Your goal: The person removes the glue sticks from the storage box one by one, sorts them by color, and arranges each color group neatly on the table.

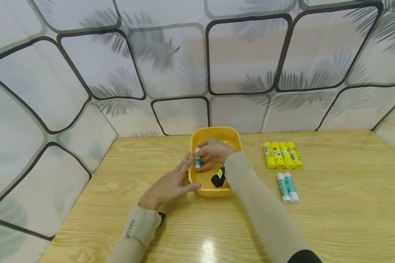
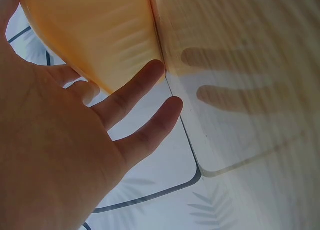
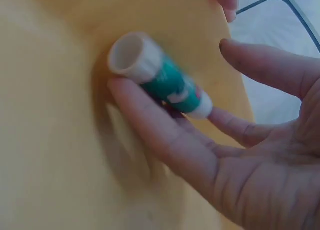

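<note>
A small white-and-green glue stick (image 1: 197, 160) stands along the left inner wall of the yellow bin (image 1: 214, 193). My right hand (image 1: 214, 152) reaches into the bin and holds it between thumb and fingertips. In the right wrist view the glue stick (image 3: 170, 82) is tilted, its hollow white end towards the camera, and one finger stays apart from it. My left hand (image 1: 169, 182) touches the bin's left side with fingers spread, the thumb by the near rim. Seen from the left wrist, the left hand's fingers (image 2: 135, 92) are straight beside the bin wall.
Several yellow glue sticks (image 1: 282, 155) lie in a row to the right of the bin. Nearer me, two white-and-green glue sticks (image 1: 288, 187) lie side by side. A black wrist camera (image 1: 218, 178) hangs under the right sleeve. Behind the wooden table (image 1: 342, 204) is a patterned curtain (image 1: 247, 54).
</note>
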Demonstrator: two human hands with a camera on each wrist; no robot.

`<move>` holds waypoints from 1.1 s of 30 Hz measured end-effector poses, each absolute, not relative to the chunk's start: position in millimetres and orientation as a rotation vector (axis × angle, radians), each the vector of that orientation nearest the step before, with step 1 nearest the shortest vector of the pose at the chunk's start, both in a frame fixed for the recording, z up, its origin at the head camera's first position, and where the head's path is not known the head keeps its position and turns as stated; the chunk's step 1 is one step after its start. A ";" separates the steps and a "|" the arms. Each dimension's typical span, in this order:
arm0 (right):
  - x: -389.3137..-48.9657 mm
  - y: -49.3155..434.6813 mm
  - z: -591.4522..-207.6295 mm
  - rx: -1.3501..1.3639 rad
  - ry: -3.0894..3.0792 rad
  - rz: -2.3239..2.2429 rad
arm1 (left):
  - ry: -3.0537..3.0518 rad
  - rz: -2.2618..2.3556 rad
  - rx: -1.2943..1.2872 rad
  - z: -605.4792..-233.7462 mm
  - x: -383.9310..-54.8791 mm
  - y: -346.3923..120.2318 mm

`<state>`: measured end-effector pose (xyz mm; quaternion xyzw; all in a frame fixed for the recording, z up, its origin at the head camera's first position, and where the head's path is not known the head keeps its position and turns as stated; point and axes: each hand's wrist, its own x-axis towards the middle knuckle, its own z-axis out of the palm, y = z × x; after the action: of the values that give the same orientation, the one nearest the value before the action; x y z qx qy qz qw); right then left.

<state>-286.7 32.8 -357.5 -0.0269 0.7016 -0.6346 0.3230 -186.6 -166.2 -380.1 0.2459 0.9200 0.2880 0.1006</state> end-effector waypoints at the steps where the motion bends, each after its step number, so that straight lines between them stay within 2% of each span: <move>1: -286.6 32.1 -357.7 -0.086 1.847 -1.659 | 2.716 0.858 0.729 -379.9 -186.7 -166.0; 17: -287.3 46.8 -344.1 -0.110 1.909 -1.670 | 2.708 0.866 0.710 -380.1 -188.3 -163.5; 33: -271.5 92.9 -321.1 -0.260 1.972 -1.678 | 2.692 0.898 0.689 -379.4 -186.1 -166.7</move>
<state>-271.5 92.9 -321.1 -0.0965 0.7304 -0.6214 0.2665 -186.1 -166.7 -379.4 0.2346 0.9162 0.3056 0.1101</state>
